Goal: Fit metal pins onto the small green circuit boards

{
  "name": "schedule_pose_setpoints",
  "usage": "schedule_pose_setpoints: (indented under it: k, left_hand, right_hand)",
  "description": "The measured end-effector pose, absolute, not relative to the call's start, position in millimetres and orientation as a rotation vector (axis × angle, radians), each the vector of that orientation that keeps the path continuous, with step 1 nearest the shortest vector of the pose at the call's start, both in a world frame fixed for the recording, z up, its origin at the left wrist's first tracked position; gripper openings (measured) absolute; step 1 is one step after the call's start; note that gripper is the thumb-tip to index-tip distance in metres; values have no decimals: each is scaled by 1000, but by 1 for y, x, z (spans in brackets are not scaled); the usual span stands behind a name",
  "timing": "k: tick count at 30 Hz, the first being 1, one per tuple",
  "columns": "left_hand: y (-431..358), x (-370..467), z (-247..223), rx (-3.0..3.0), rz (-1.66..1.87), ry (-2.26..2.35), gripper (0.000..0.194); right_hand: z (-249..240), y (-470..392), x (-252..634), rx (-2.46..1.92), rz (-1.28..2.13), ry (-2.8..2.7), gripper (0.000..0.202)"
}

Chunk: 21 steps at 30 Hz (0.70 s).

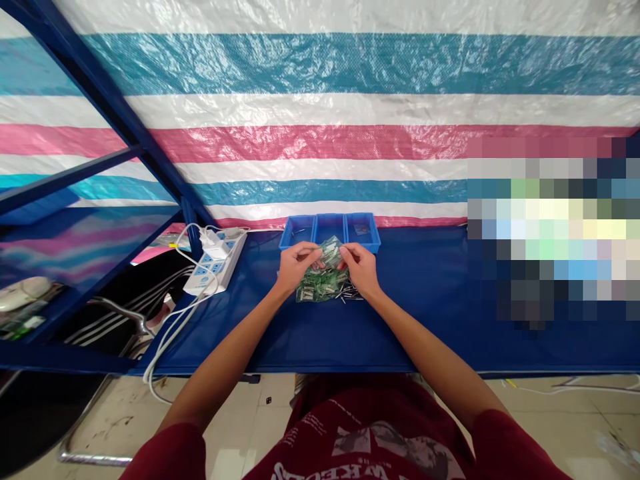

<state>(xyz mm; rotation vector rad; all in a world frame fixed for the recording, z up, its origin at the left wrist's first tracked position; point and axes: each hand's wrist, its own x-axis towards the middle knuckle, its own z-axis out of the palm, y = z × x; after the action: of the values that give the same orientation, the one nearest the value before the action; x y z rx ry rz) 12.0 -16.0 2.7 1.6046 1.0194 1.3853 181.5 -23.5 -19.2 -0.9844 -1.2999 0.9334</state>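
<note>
Between my two hands a small clear, greenish plastic bag (330, 253) is held up over the blue table. My left hand (296, 268) pinches its left side and my right hand (361, 268) pinches its right side, both with fingers closed. Under it lie more greenish bags (317, 287) with small metal parts inside. Loose thin metal pieces (350, 292) are scattered beside them, near my right hand. Just behind my hands stands a blue tray (377, 241) with three compartments; a few small items lie in the left and right ones.
A white power strip (215, 267) with plugs and cables stands on the table (430, 293) at the left. A blue metal frame (105, 87) rises beyond it. At the far left a person's dark-clothed leg (125, 300) shows. Striped sheeting (325, 107) hangs behind. The right side is pixelated.
</note>
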Motion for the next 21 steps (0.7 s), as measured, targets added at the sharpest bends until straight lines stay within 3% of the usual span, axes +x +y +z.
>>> schedule_pose_setpoints:
  k: [6, 12, 18, 21]
  left_hand:
    - [-11, 7, 6, 1498, 1660, 1090, 29]
    - [-4, -1, 6, 1401, 1807, 1128, 23]
    - [-6, 1, 7, 1422, 1806, 1132, 23]
    - [-6, 1, 7, 1432, 1794, 1139, 23]
  right_hand:
    - [-9, -20, 197, -986, 876, -1260, 31]
    - [0, -22, 204, -815, 1522, -1853, 19]
    - [-12, -9, 190, -1029, 1334, -950, 26]
    - [-14, -6, 191, -1072, 1271, -811, 25]
